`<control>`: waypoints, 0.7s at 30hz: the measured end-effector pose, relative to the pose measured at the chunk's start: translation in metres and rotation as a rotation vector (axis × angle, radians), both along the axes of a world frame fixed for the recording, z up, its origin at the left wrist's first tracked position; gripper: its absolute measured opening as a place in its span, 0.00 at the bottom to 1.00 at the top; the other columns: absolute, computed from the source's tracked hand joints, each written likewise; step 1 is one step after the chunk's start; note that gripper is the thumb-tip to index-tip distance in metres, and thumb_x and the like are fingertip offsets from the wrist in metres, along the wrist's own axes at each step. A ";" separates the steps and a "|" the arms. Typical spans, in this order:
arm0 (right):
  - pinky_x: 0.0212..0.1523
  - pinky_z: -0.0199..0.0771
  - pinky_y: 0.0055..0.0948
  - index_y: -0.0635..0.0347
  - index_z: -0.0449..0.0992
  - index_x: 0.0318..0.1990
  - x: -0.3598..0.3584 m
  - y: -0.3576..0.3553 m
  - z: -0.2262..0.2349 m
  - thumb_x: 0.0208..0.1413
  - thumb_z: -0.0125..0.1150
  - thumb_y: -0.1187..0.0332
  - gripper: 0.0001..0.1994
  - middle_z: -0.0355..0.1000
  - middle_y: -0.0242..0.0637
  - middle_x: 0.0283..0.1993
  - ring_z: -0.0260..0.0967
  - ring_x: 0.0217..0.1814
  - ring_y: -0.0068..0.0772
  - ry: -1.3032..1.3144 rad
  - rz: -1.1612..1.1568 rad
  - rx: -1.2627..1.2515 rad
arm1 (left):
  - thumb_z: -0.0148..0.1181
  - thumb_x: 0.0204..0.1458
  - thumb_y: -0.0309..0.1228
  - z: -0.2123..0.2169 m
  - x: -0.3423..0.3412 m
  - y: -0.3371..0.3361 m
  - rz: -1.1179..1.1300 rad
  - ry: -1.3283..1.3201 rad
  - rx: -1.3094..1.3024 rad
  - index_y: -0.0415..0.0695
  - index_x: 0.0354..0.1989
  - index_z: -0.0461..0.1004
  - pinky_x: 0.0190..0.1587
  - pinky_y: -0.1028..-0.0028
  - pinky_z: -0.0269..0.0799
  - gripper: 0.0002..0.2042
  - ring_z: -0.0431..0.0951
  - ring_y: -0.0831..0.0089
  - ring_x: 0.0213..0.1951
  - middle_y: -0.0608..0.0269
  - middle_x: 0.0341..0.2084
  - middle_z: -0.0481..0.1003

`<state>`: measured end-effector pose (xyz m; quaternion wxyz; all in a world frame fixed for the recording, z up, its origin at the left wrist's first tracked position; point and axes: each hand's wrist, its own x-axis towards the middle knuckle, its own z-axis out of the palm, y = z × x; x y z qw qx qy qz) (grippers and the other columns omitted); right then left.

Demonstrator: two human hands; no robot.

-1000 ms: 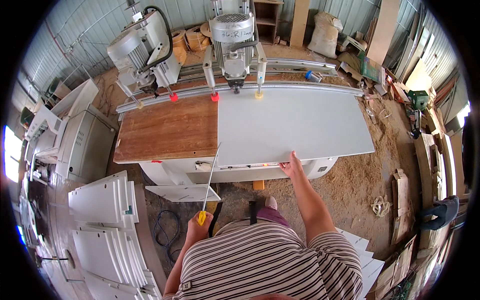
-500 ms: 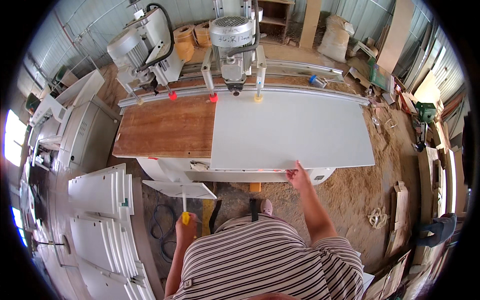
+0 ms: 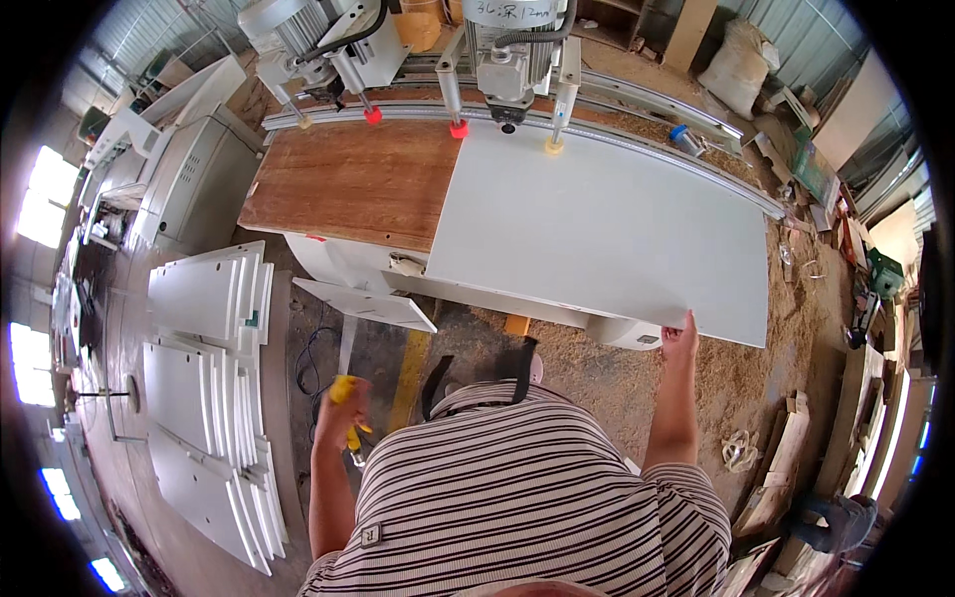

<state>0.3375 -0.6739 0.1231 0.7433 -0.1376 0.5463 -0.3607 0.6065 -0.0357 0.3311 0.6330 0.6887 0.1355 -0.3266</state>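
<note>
A large white panel (image 3: 597, 229) lies flat on the drilling machine, beside the bare brown wooden bed (image 3: 353, 179). My right hand (image 3: 679, 340) is closed on its front edge near the right corner, thumb on top and the other fingers partly hidden below. Down on the left, my left hand (image 3: 341, 410) is wrapped around a yellow air blow gun (image 3: 344, 386). A metal fitting shows under that hand, and a pale, blurred tube-like streak runs upward from it. Red and pale yellow press feet (image 3: 459, 129) hang at the panel's back edge, around the drill motor (image 3: 509, 65).
Several white panels (image 3: 204, 398) lean in stacks at the left. A small white shelf (image 3: 366, 302) juts from the machine's front. A dark hose (image 3: 310, 358) lies on the floor below. Sawdust covers the ground at the right, with wood offcuts (image 3: 786, 448) beyond.
My right hand has slid right along the panel's front edge toward the corner. My left hand has turned and shifted with the blow gun. The whole view has tilted and dropped lower.
</note>
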 end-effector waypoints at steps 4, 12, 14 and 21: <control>0.51 0.64 0.34 0.48 0.70 0.47 -0.010 -0.020 0.007 0.51 0.62 0.51 0.20 0.67 0.30 0.49 0.62 0.52 0.29 0.029 -0.088 0.036 | 0.56 0.57 0.37 -0.002 -0.008 -0.030 -0.118 -0.053 0.022 0.40 0.36 0.70 0.23 0.77 0.64 0.11 0.64 0.81 0.18 0.70 0.17 0.66; 0.46 0.69 0.34 0.48 0.71 0.46 -0.023 -0.028 -0.005 0.47 0.65 0.46 0.23 0.70 0.29 0.44 0.65 0.48 0.30 0.058 0.000 0.048 | 0.57 0.56 0.41 -0.010 -0.006 -0.048 0.172 -0.088 -0.038 0.40 0.38 0.71 0.23 0.74 0.67 0.15 0.68 0.78 0.19 0.66 0.18 0.68; 0.46 0.70 0.33 0.48 0.71 0.46 -0.021 -0.029 -0.004 0.48 0.65 0.46 0.23 0.70 0.29 0.45 0.66 0.48 0.30 0.079 -0.006 0.085 | 0.57 0.56 0.41 -0.008 -0.005 -0.051 0.204 -0.102 -0.036 0.40 0.39 0.71 0.23 0.75 0.67 0.15 0.67 0.78 0.19 0.67 0.18 0.67; 0.48 0.74 0.38 0.52 0.71 0.48 -0.022 -0.013 -0.007 0.52 0.60 0.48 0.22 0.71 0.34 0.46 0.68 0.49 0.34 0.032 0.017 0.022 | 0.56 0.56 0.38 -0.011 0.028 -0.035 0.567 -0.157 0.010 0.43 0.37 0.72 0.16 0.79 0.60 0.10 0.62 0.81 0.15 0.71 0.15 0.64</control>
